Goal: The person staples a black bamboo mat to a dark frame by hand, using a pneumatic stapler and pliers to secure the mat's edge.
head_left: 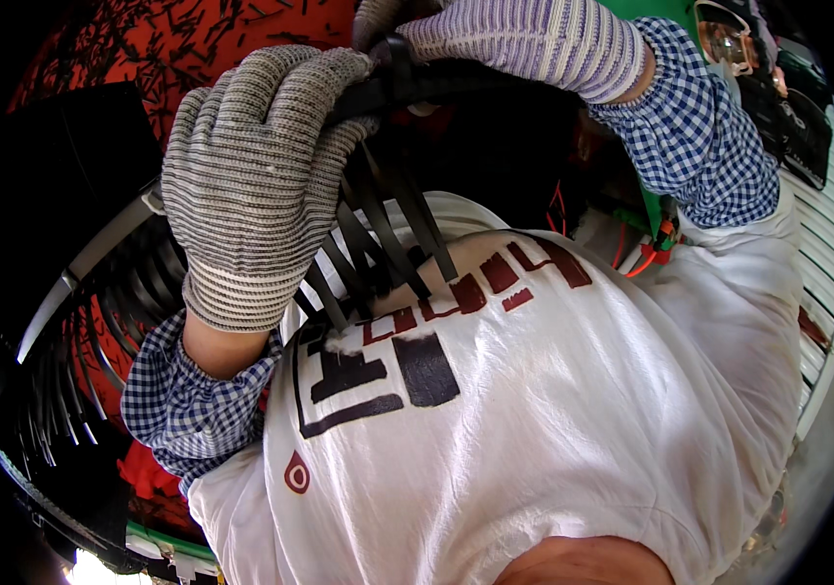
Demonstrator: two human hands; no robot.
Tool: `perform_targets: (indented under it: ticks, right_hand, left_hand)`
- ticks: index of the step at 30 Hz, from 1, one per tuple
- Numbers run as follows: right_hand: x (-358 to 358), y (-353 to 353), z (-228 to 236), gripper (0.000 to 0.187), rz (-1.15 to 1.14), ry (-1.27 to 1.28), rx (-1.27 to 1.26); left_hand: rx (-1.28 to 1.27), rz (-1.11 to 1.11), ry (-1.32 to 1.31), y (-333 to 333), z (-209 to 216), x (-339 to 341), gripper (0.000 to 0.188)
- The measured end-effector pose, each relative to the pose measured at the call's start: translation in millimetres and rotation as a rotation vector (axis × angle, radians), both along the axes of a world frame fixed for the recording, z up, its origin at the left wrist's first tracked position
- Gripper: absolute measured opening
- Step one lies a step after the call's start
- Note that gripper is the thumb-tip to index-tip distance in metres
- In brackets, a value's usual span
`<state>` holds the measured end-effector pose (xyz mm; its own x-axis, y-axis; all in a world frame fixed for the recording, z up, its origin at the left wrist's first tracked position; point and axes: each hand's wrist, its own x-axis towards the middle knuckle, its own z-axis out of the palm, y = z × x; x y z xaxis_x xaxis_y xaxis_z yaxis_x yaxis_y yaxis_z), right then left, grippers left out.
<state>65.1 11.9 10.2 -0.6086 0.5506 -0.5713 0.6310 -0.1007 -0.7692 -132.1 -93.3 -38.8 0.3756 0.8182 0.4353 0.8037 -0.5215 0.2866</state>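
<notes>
My left hand (pixel 251 185), in a grey striped knit glove, is closed round a long black bundle (pixel 480 86) at the top middle. A black cable tie (pixel 399 60) loops round this bundle between my hands. My right hand (pixel 534 41), gloved in white and purple knit, reaches in from the right; its fingers are bent at the loop, partly cut off by the upper edge. Several flat black strips (pixel 378 219), which look like cable tie tails, hang below the bundle toward my shirt. What my left fingertips press on is hidden.
Black clippings lie scattered over a red surface (pixel 193 39) behind my hands. At the left, more black tails (pixel 76 380) hang near a curved grey band (pixel 105 244). A white slatted panel (pixel 816 263) stands at the right, and orange wires (pixel 643 261) show beside my right side.
</notes>
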Motion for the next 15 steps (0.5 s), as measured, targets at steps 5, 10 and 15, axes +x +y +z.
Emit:
perform_targets:
  ticks: [5,10,15]
  right_hand:
    - [-5,0,9,0.022,-0.066,-0.026,-0.068]
    - [1,-8,27,0.028,0.029,0.107,-0.100]
    - [-4,-28,39,0.030,0.041,0.079,0.148]
  left_hand:
    - [-0.014,0.005,0.005,0,0,-1,0.029]
    - [0.023,-0.013,-0.005,0,-3,-5,0.030]
    - [0.017,-0.029,-0.013,-1,-1,-6,0.030]
